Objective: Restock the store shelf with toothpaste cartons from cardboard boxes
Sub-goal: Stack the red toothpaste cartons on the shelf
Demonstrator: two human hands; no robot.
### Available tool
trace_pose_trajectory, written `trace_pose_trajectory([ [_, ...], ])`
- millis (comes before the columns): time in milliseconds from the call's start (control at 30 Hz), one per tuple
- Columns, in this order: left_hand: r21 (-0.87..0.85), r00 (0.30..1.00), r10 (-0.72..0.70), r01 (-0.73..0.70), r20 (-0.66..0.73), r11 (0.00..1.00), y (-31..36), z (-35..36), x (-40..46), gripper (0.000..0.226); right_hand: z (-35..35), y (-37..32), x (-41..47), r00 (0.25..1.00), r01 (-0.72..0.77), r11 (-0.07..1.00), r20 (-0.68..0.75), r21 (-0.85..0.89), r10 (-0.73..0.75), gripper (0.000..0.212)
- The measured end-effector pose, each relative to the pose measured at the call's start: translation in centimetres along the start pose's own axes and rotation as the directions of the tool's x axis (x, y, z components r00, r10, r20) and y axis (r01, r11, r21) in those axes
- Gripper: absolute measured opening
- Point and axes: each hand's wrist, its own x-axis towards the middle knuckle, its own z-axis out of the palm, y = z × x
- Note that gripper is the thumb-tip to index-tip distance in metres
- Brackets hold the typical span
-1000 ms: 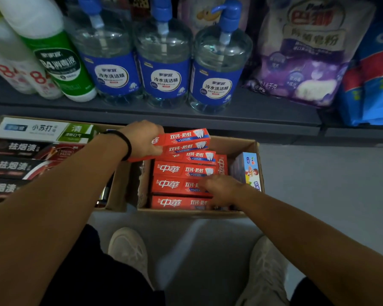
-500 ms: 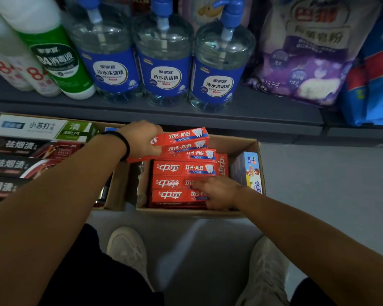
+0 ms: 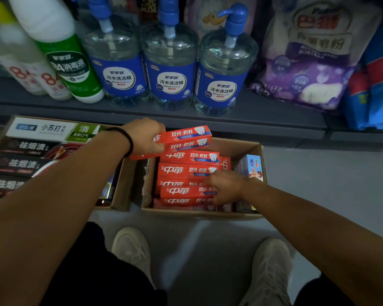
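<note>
A cardboard box (image 3: 258, 149) on the floor holds several red toothpaste cartons (image 3: 179, 171) lying flat and a light blue children's carton (image 3: 253, 166) at its right side. My left hand (image 3: 145, 138) grips a small stack of red cartons (image 3: 186, 138) above the box's back left corner. My right hand (image 3: 226, 186) pinches the right end of one red carton (image 3: 181, 192), lifted a little at the box's front.
A second cardboard box (image 3: 122, 195) on the left holds dark and white-green toothpaste cartons (image 3: 53, 130). The grey shelf (image 3: 164, 120) behind carries pump bottles (image 3: 170, 69), disinfectant bottles (image 3: 62, 54) and a purple detergent bag (image 3: 307, 58). My shoes (image 3: 131, 248) stand on the grey floor.
My right hand has taken hold of a front red carton and raised its end out of the row. My left hand keeps its stack in the same place.
</note>
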Motion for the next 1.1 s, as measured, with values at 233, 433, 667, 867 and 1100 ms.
trace_pose_trajectory([
  [233, 0.039, 0.998, 0.012, -0.009, -0.062, 0.999, 1.3, -3.3, -2.3, 0.034, -5.7, 0.4, -5.3, 0.998, -0.011, 0.999, -0.063, -0.036, 0.009, 0.043],
  [433, 0.100, 0.988, 0.054, -0.040, -0.144, 0.994, 4.9, -8.2, -6.4, 0.029, -11.2, -0.9, -12.8, 0.979, -0.060, 0.993, -0.199, -0.102, 0.039, 0.033],
  [667, 0.162, 0.964, 0.071, -0.029, -0.257, 0.986, 9.0, -14.3, -12.0, 0.016, -15.7, -2.5, -21.9, 0.932, -0.142, 0.967, -0.357, -0.210, 0.059, 0.030],
  [867, 0.154, 0.928, 0.085, -0.030, -0.364, 0.988, 11.0, -20.8, -15.9, 0.015, -22.5, -3.4, -29.1, 0.879, -0.207, 0.945, -0.472, -0.254, 0.066, 0.033],
  [1100, 0.205, 0.885, 0.099, -0.004, -0.456, 0.979, 11.8, -27.7, -16.7, 0.019, -30.3, -2.0, -33.5, 0.812, -0.299, 0.918, -0.575, -0.262, 0.101, 0.034],
])
